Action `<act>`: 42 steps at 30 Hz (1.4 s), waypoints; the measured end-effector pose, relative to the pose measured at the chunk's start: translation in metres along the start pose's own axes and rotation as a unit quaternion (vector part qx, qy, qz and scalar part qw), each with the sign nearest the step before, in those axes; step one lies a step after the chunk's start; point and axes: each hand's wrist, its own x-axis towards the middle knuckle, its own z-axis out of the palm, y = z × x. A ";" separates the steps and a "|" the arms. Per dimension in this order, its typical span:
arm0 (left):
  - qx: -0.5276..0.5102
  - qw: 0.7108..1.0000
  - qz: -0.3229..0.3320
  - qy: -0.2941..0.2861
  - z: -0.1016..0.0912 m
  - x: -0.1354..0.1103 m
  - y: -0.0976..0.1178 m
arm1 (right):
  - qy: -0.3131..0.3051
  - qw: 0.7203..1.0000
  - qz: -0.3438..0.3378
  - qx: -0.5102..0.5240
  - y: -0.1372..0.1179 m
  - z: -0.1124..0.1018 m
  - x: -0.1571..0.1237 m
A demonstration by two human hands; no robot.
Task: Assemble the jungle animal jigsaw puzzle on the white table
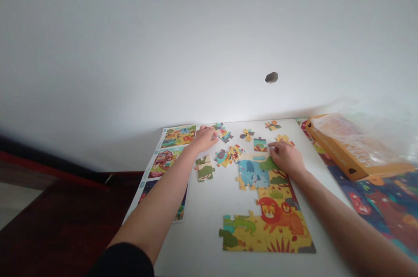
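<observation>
A part-built animal puzzle (266, 220) with a lion, a crocodile and a blue elephant lies on the white table (202, 207). My right hand (287, 157) rests on its top edge, fingers curled and pressed on the pieces there. My left hand (204, 137) reaches to the far side of the table. Its fingers are closed on a loose piece (219, 132) of the scattered pieces (228, 154).
A sheet of reference pictures (165, 159) lies at the table's left edge. An orange box (352, 150) under clear plastic sits at the right on a dark colourful mat (385, 203). A white wall rises behind; dark floor lies to the left.
</observation>
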 end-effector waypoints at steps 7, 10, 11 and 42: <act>0.012 0.999 -0.043 0.004 0.006 0.009 0.003 | 0.000 1.000 -0.008 0.006 0.003 0.001 0.001; 0.020 0.999 -0.045 -0.004 -0.001 -0.003 0.004 | 0.005 1.000 -0.010 0.003 0.002 0.001 0.001; 0.022 0.999 -0.043 -0.008 -0.004 -0.008 0.004 | 0.005 1.000 -0.010 0.002 0.001 0.001 0.001; -0.014 0.995 -0.082 -0.055 -0.014 -0.160 0.034 | 0.005 1.000 -0.007 -0.003 0.001 0.000 0.000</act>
